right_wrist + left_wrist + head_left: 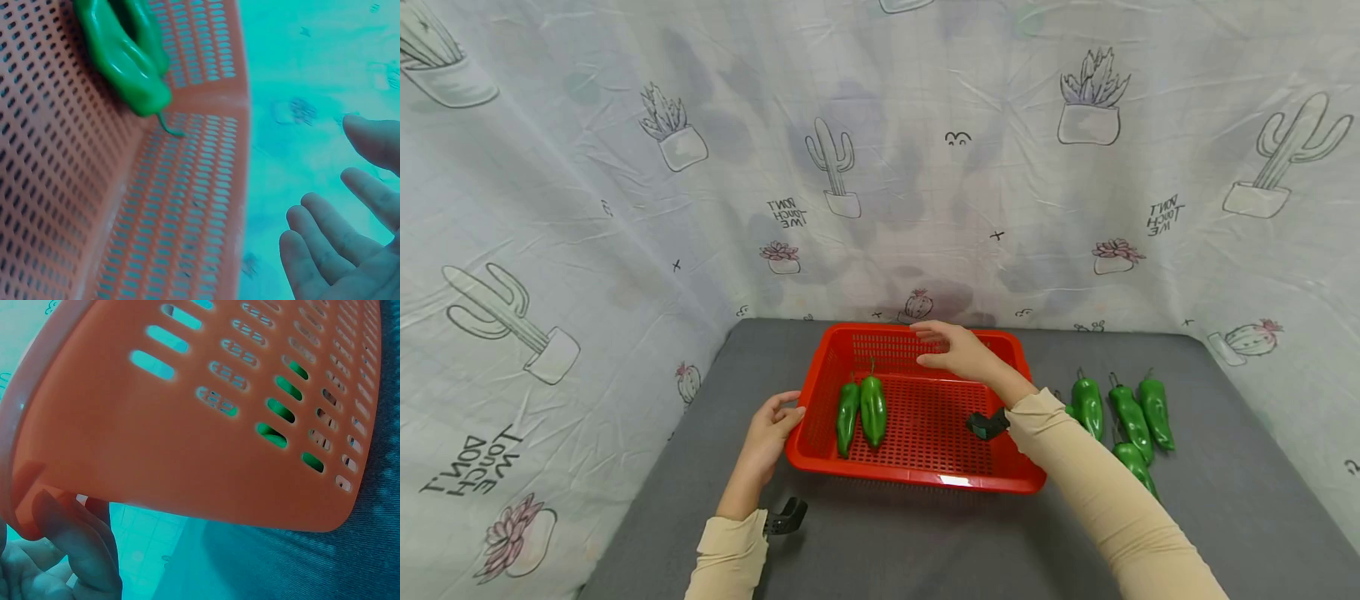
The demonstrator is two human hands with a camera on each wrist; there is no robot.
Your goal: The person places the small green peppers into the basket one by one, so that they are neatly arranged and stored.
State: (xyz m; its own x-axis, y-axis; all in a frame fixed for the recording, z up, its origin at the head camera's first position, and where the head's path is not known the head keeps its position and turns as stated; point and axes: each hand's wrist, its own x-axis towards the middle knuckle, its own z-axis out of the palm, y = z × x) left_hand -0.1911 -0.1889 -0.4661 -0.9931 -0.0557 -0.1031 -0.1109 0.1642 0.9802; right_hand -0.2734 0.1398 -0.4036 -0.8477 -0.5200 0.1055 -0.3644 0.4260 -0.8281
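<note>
A red perforated plastic basket (880,473) sits on the grey table. Two green peppers (873,412) lie side by side in its left part, stems toward the back. At the basket's left rim, my left hand (770,433) holds on; in the left wrist view its bent fingers (87,544) come up against the rim's edge. Above the right back part of the basket hovers my right hand (958,354), holding nothing. The right wrist view has that hand's fingers (325,225) spread apart, away from the pepper (119,56) in the basket.
Several more green peppers (1129,417) lie on the table to the right of the basket, partly hidden by my right sleeve (1097,492). A pale cloth (895,167) printed with potted cacti hangs behind the table and along its sides.
</note>
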